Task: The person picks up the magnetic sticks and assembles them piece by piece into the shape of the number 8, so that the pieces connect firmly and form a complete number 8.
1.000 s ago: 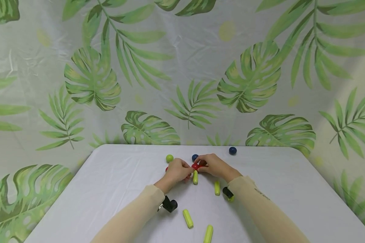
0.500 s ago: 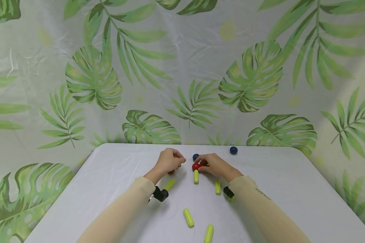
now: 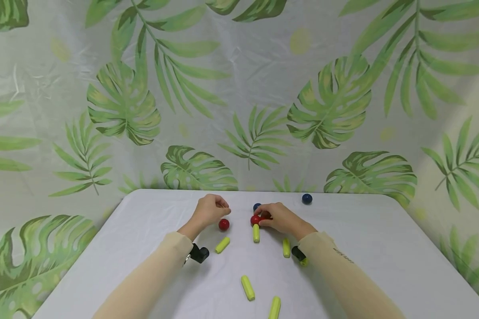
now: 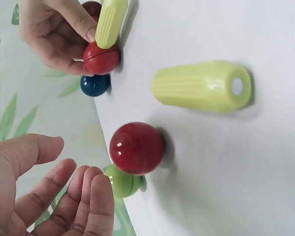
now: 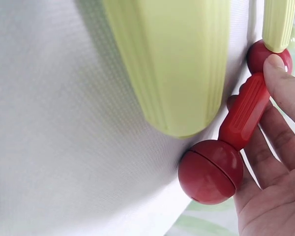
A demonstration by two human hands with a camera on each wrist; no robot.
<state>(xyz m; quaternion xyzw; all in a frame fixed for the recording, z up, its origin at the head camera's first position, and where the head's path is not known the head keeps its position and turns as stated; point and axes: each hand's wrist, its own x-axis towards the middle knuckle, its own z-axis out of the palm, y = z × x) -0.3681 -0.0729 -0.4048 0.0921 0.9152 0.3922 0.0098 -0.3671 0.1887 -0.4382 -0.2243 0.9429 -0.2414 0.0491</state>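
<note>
My right hand (image 3: 281, 218) grips a red rod (image 5: 246, 110) that joins two red balls. Its thumb presses by the upper red ball (image 5: 259, 55), from which a yellow-green rod (image 3: 256, 233) extends towards me. At the rod's other end sits the second red ball (image 5: 210, 172). My left hand (image 3: 208, 212) is apart from these, fingers loosely bent, holding nothing. Close by lie a loose red ball (image 4: 136, 148) and a green ball (image 4: 122, 183); the left hand hides the green one in the head view. A yellow-green rod (image 4: 201, 86) lies near that red ball.
One blue ball (image 3: 257, 207) sits just behind the right hand's fingertips, another (image 3: 307, 199) at the table's far edge. Loose yellow-green rods lie nearer, including one (image 3: 286, 248) below the right hand, one (image 3: 248, 288) in front and one (image 3: 275, 308) at the bottom.
My left hand has drawn away to the left from the joined red ball and yellow-green rod, uncovering the loose red ball and a rod, and covering the green ball. My right hand keeps its place.
</note>
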